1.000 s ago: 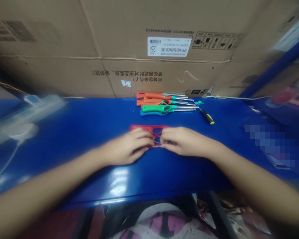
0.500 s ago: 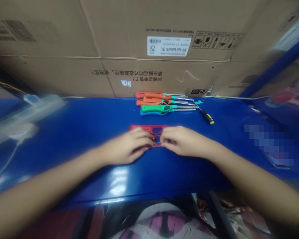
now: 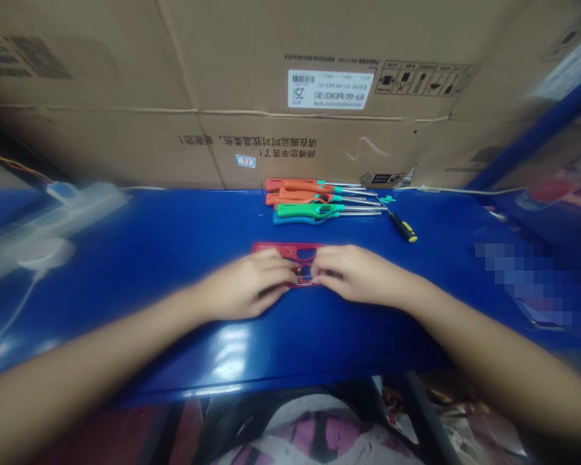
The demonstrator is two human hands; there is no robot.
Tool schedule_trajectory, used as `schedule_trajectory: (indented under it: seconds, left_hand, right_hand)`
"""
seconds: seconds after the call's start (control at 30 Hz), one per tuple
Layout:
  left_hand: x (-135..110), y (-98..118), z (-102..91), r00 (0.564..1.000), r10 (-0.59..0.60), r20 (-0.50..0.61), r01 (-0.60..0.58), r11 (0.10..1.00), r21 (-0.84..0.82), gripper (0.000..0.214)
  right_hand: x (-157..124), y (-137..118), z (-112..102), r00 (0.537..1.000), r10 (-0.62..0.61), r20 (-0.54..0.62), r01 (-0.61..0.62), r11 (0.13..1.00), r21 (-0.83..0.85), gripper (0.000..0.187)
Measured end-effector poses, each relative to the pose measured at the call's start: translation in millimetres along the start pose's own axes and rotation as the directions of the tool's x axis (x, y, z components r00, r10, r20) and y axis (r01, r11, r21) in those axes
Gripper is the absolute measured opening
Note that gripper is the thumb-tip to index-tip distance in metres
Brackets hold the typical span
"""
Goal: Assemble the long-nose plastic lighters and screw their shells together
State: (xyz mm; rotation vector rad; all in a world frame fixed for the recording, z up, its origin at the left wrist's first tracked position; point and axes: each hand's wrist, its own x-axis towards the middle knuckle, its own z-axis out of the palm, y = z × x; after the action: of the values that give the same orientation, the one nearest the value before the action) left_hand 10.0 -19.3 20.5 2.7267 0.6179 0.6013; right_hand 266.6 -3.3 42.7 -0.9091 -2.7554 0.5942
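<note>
A flat red plastic shell [image 3: 290, 249] with cut-out windows lies on the blue table [image 3: 174, 245] in front of me. My left hand [image 3: 249, 284] rests on its left part with fingers curled, pinching near its middle. My right hand [image 3: 353, 272] meets it from the right, fingers also curled and pressed together at the same spot. Whatever small piece sits between the fingertips is too small to make out. Both forearms reach in from the bottom corners.
Behind the shell lies a row of orange, green and blue long-nosed lighters [image 3: 314, 200]. A black-and-yellow screwdriver [image 3: 401, 227] lies to their right. Large cardboard boxes [image 3: 290, 90] wall off the back. A white power strip [image 3: 62, 206] sits at the left.
Both hands stay on the red shell; the fingertips have shifted only slightly.
</note>
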Motion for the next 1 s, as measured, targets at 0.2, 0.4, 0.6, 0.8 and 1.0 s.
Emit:
schedule_trajectory:
  seconds: [0.2, 0.4, 0.6, 0.8, 1.0]
  left_hand:
    - [1.5, 3.5, -2.0, 0.999, 0.021, 0.029, -0.023, 0.996, 0.082, 0.029]
    - [-0.5, 3.6, -0.7, 0.998, -0.032, 0.055, 0.027, 0.994, 0.103, 0.024]
    - [-4.2, 0.2, 2.6, 0.99, -0.143, 0.007, 0.143, 0.99, 0.005, 0.025]
    - [-5.5, -2.0, 6.9, 0.987, -0.16, -0.032, 0.161, 0.986, 0.035, 0.026]
    - [-5.0, -3.9, 11.0, 0.984, -0.171, -0.051, 0.17, 0.985, -0.018, 0.026]
  right_hand:
    - [0.8, -0.7, 1.8, 1.0, 0.01, -0.003, -0.01, 1.0, -0.009, 0.007]
    - [0.0, -1.6, 1.3, 1.0, 0.021, -0.007, -0.021, 1.0, 0.007, 0.009]
    - [0.9, -0.2, 3.9, 0.998, 0.024, -0.062, -0.026, 0.999, -0.023, 0.014]
    - [3.3, -2.0, 11.4, 0.994, 0.055, -0.098, -0.07, 0.984, -0.165, 0.013]
    - [5.2, 0.3, 16.5, 0.989, 0.059, -0.137, -0.074, 0.991, -0.109, 0.012]
